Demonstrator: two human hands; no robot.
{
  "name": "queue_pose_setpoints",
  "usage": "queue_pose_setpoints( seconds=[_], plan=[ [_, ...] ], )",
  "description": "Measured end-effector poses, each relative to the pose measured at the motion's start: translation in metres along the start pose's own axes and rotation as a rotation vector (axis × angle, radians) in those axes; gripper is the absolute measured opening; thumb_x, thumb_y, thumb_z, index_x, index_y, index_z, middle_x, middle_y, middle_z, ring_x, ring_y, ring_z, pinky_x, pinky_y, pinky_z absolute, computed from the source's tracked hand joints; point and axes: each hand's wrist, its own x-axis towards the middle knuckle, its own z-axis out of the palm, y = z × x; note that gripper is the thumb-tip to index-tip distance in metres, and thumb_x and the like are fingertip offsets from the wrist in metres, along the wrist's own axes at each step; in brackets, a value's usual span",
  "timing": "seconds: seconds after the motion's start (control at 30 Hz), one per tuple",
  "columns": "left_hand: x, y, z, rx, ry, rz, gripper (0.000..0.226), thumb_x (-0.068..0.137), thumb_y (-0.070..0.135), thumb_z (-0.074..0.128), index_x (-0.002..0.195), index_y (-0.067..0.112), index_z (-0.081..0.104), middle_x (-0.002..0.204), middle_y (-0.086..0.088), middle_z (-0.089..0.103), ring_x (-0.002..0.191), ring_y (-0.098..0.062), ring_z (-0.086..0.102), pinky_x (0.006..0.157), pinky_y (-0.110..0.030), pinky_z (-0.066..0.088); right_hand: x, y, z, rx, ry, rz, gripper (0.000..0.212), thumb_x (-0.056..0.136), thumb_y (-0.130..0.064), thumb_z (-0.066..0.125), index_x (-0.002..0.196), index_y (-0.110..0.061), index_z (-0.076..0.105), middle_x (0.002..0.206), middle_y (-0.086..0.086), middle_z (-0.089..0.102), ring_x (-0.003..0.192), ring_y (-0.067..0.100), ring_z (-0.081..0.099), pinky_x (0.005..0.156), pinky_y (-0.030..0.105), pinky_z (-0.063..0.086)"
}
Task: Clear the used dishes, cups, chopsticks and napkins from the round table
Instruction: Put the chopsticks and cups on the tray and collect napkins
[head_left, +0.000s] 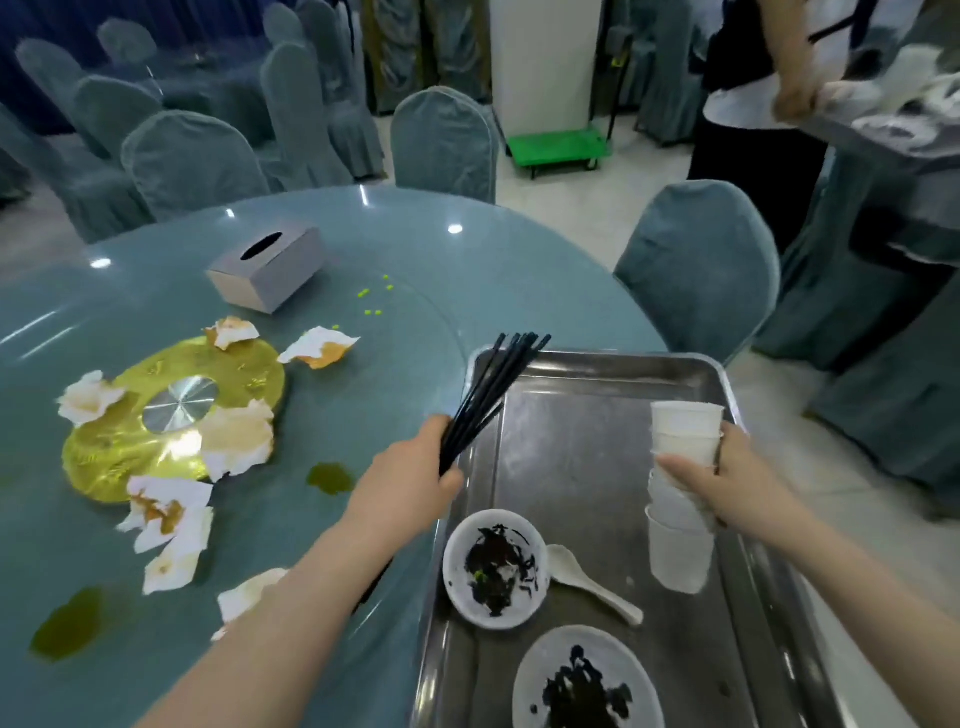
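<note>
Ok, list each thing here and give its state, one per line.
left hand: gripping chopsticks
chopsticks: bundled, over tray edge
right hand: holding cup stack
cup stack: nested, tilted, over tray
tray: partly loaded
bowl: dirty, on tray
spoon: lying on tray
napkins: crumpled, stained, on table
tissue box: looks empty

On the tabletop (363, 249) there are about eight soiled napkins (236, 439), one tissue box (267, 270) and one metal tray (597, 364). The tray carries one bowl (496, 569), one plate (587, 680), one spoon (592, 582) and one stack of about five paper cups (680, 499). One bundle of chopsticks (488, 395); the sticks cannot be counted.
</note>
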Motion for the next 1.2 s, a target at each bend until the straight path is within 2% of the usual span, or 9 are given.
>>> queue_pose_setpoints(
  seconds=[0.17,0.27,0.37,0.5,0.6,0.73,0.93,1.13,1.2],
  plan=[
    [0.039,0.017,0.034,0.093,-0.152,0.018,0.029,0.087,0.022,0.049,0.115,0.021,0.041,0.064,0.004,0.046,0.062,-0.025,0.051,0.051,-0.032,0.036,0.030,0.031,0.009,-0.305,-0.073,0.137,0.080,0.070,-0.074,0.056,0.130,-0.024,0.037,0.112,0.002,0.064,0.084,0.019,0.057,0.068,0.032,0.046],
    [0.060,0.028,0.050,0.119,-0.198,0.054,0.030,0.089,0.023,0.051,0.117,0.020,0.041,0.065,0.006,0.044,0.060,-0.023,0.050,0.049,-0.031,0.035,0.043,0.042,0.018,-0.343,-0.168,0.185,0.088,0.064,-0.080,0.053,0.132,-0.027,0.035,0.116,0.001,0.062,0.088,0.019,0.058,0.071,0.034,0.049],
    [0.084,0.039,0.066,0.140,-0.258,0.107,0.024,0.090,0.026,0.052,0.110,0.019,0.042,0.066,0.007,0.044,0.056,-0.016,0.046,0.046,-0.030,0.033,0.052,0.052,0.028,-0.329,-0.162,0.189,0.088,0.060,-0.083,0.046,0.130,-0.031,0.035,0.116,0.001,0.062,0.088,0.021,0.055,0.074,0.036,0.048],
    [0.110,0.048,0.085,0.150,-0.326,0.095,0.022,0.090,0.020,0.050,0.108,0.019,0.039,0.074,0.001,0.050,0.065,-0.023,0.052,0.055,-0.033,0.039,0.058,0.060,0.044,-0.288,-0.106,0.129,0.066,0.078,-0.069,0.048,0.133,-0.033,0.035,0.115,0.002,0.064,0.089,0.022,0.060,0.072,0.035,0.049],
    [0.121,0.055,0.103,0.140,-0.387,0.096,0.029,0.089,0.011,0.050,0.115,0.018,0.038,0.077,0.001,0.051,0.064,-0.017,0.051,0.061,-0.036,0.043,0.053,0.064,0.058,-0.267,-0.049,0.107,0.058,0.084,-0.065,0.043,0.133,-0.034,0.036,0.106,-0.002,0.064,0.085,0.019,0.061,0.071,0.036,0.051],
    [0.124,0.064,0.125,0.086,-0.471,0.112,0.037,0.088,0.013,0.056,0.121,0.015,0.039,0.101,-0.011,0.062,0.082,-0.027,0.058,0.075,-0.042,0.050,0.046,0.066,0.068,-0.242,0.010,0.050,0.057,0.086,-0.064,0.037,0.135,-0.034,0.035,0.106,-0.007,0.061,0.078,0.009,0.054,0.061,0.030,0.044],
    [0.122,0.058,0.141,0.034,-0.459,0.040,0.048,0.083,0.006,0.061,0.125,0.012,0.040,0.095,-0.007,0.057,0.081,-0.022,0.055,0.068,-0.034,0.044,0.040,0.066,0.072,-0.241,0.029,0.058,0.059,0.081,-0.070,0.034,0.131,-0.039,0.033,0.102,-0.006,0.064,0.080,0.016,0.061,0.065,0.035,0.052],
    [0.105,0.047,0.128,-0.042,-0.415,0.035,0.067,0.081,0.011,0.066,0.140,0.018,0.035,0.127,-0.008,0.058,0.110,-0.025,0.058,0.090,-0.034,0.047,0.034,0.063,0.067,-0.230,0.042,0.088,0.057,0.084,-0.070,0.030,0.131,-0.040,0.040,0.105,-0.004,0.068,0.086,0.021,0.063,0.064,0.031,0.044],
    [0.098,0.041,0.120,-0.066,-0.387,0.011,0.069,0.084,0.016,0.066,0.144,0.019,0.032,0.133,-0.007,0.056,0.116,-0.024,0.057,0.088,-0.028,0.042,0.030,0.059,0.066,-0.189,0.073,0.078,0.054,0.089,-0.065,0.032,0.132,-0.035,0.044,0.107,-0.001,0.068,0.089,0.022,0.062,0.067,0.032,0.045]
  ],
)
